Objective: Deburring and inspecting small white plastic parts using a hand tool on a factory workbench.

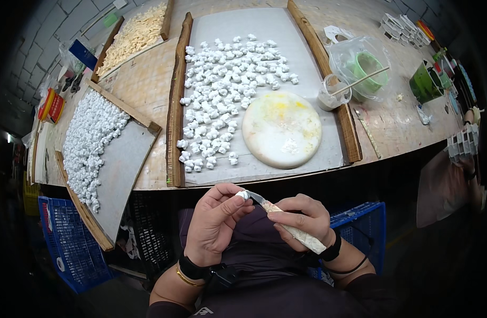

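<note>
While left hand (214,225) is pinching a white lump (243,195), curled right hand (305,216) is gripping a knife (307,240), lump partly hidden

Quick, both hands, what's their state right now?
Left hand: closed, pinching a small white piece between thumb and fingers.
Right hand: closed around the pale handle of a knife-like tool, blade at the piece.

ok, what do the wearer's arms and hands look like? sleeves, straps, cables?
Left hand: ungloved, black strap with black box, gold bangle beside it. Right hand: ungloved, black wristband, thin black cord at the forearm. Dark sleeves stop short of both wrists.
</note>
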### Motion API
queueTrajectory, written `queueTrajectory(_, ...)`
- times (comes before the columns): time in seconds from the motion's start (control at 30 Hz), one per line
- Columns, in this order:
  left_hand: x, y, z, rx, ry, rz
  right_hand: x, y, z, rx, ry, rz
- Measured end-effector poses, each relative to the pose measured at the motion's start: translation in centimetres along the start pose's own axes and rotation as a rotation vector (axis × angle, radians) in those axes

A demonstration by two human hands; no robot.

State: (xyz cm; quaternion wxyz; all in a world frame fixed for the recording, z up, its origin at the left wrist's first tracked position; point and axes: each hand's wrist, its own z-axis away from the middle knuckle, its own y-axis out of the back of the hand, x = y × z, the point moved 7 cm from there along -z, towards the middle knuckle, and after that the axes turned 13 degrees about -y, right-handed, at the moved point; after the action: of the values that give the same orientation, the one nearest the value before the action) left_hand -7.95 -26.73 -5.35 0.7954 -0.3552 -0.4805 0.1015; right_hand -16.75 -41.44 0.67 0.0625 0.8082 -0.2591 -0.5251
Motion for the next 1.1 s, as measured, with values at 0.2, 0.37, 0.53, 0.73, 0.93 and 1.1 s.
queueTrajectory(0.2, 0.18, -0.17, -0.09, -0.001, 0.003, -0.010, 0.52, 0.31, 0.07, 0.034, -0.026, 0.008)
queueTrajectory(0.37, 0.20, -0.08, -0.07, 0.004, -0.011, -0.034, 0.48, 0.56, 0.20, 0.046, -0.034, 0.015)
queueTrajectory(0.53, 0.20, -0.10, -0.08, 0.005, -0.018, -0.049, 0.55, 0.74, 0.47, 0.062, -0.030, 0.009)
queueTrajectory(0.73, 0.11, -0.28, 0.03, -0.011, -0.010, -0.020, 0.02, 0.59, 0.41, 0.052, -0.012, -0.024)
queueTrajectory(0.93, 0.10, -0.62, 0.14, -0.015, -0.003, -0.023, -0.15, 0.21, 0.38, 0.031, 0.018, 0.016)
queueTrajectory(1.1, 0.09, -0.60, 0.24, -0.004, -0.007, -0.029, 0.13, 0.49, 0.53, 0.074, 0.001, 0.030)
